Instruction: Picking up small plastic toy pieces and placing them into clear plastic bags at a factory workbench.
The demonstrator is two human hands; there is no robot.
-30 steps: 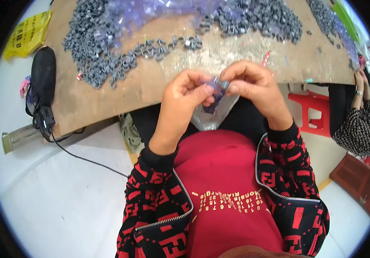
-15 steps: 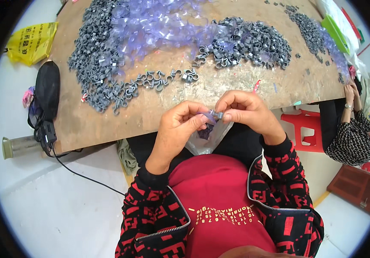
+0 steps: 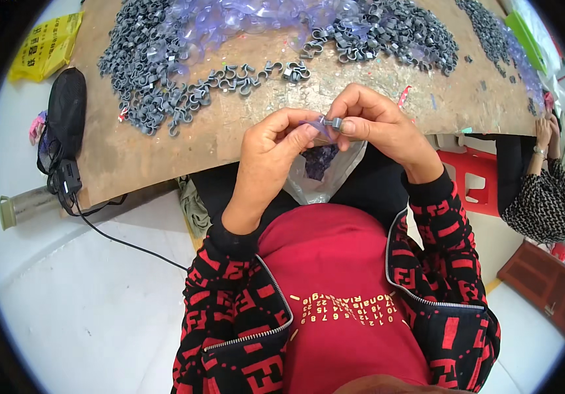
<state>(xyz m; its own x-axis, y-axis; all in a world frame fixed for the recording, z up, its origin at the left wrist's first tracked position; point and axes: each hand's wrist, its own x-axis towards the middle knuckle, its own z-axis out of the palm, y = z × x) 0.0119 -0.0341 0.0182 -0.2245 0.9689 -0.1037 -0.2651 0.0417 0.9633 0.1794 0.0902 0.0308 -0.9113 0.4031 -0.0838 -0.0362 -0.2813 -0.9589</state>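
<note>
Just over the table's near edge, my left hand (image 3: pixel 269 148) pinches a translucent purple suction cup (image 3: pixel 320 127) between thumb and fingertips. My right hand (image 3: pixel 384 128) grips a small grey plastic clip (image 3: pixel 336 123) against it, and the two pieces touch. Fingertips partly cover the joint, so I cannot tell how far they are fitted together. Below my hands, a clear plastic bag (image 3: pixel 309 190) lies open in my lap with dark purple pieces (image 3: pixel 320 161) in it. A row of loose grey clips (image 3: pixel 240 79) lies on the table beyond my hands.
Grey clips (image 3: pixel 139 59) are heaped at the left, more clips (image 3: pixel 394 39) at the right, with purple suction cups (image 3: pixel 249 16) between. A black pouch (image 3: pixel 69 118) with a cable hangs by the left edge. Another person (image 3: pixel 542 203) sits at the right near a red stool (image 3: pixel 470 177).
The whole view has shifted, so the table and my hands appear higher in the picture. More of the bag's contents shows. Both hands keep hold of the cup and clip.
</note>
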